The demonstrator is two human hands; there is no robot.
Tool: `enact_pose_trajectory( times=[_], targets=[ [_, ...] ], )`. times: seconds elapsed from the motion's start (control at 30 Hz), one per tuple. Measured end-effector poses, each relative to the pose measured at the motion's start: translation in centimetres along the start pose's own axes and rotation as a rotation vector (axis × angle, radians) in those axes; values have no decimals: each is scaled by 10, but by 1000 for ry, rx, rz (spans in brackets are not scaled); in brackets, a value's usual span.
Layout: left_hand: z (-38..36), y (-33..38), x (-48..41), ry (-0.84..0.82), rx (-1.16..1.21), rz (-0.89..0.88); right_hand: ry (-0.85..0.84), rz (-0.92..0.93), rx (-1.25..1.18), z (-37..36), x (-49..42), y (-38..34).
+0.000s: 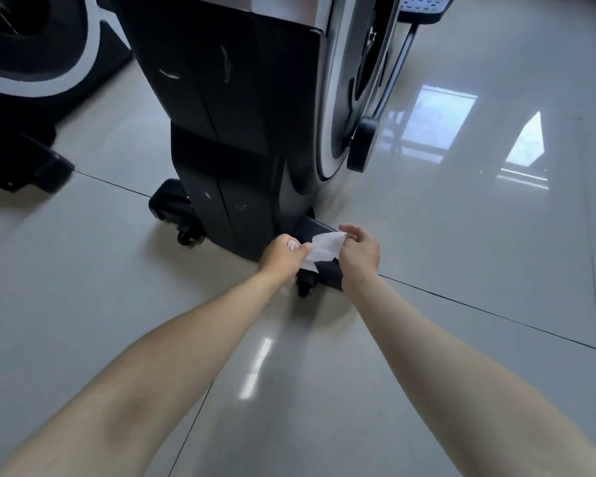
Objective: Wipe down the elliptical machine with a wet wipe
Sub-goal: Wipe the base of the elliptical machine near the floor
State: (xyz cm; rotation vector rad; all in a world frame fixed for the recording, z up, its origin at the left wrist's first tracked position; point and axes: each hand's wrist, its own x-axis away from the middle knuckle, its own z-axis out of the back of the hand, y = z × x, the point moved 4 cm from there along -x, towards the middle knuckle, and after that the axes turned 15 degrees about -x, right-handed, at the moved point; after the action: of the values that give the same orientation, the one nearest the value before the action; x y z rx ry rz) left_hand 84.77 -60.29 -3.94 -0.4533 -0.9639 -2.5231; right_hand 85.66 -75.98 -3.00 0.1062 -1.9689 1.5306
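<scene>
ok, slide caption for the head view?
The left hand and right hand pinch a white wet wipe at the base of the elliptical machine on floor tiles.

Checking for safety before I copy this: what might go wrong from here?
The thin white wet wipe, pulled between the left hand and right hand, might tear. Drips on the glossy pale tiled floor could leave it slippery. Wiping low, either hand may catch by the small black caster wheel of the dark elliptical machine.

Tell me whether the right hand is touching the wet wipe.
Touching. The head view shows the right hand pinching a corner of the wet wipe; the left hand pinches the other end.
</scene>
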Motion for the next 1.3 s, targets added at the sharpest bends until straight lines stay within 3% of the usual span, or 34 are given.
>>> enact_pose_trajectory(
  times=[0.17, 0.23, 0.43, 0.57, 0.67, 0.8, 0.97, 1.3],
  targets=[
    [-2, -16, -11, 3, -58, 34, 78, 11, -93, 8, -5, 5],
    [-9, -16, -12, -50, 44, 13, 84, -10, -138, 12, -6, 6],
    [-29, 2, -9, -204, 223, -71, -73, -125, -345, 8, 3, 14],
    [-40, -9, -8, -373, 229, 5, -136, -175, -394, 10, 5, 14],
    [-46, -16, -8, -427, 372, 49, -161, -193, -368, 13, 3, 16],
    [-47, -13, -9, -298, 593, 116, -132, -117, -141, 16, -1, 21],
    [-43, -5, -10, -157, 696, 143, -82, -51, 81, 22, 0, 16],
    [-27, 28, -6, -110, 352, 5, -169, 18, 294, 26, 6, -11]
  ],
)
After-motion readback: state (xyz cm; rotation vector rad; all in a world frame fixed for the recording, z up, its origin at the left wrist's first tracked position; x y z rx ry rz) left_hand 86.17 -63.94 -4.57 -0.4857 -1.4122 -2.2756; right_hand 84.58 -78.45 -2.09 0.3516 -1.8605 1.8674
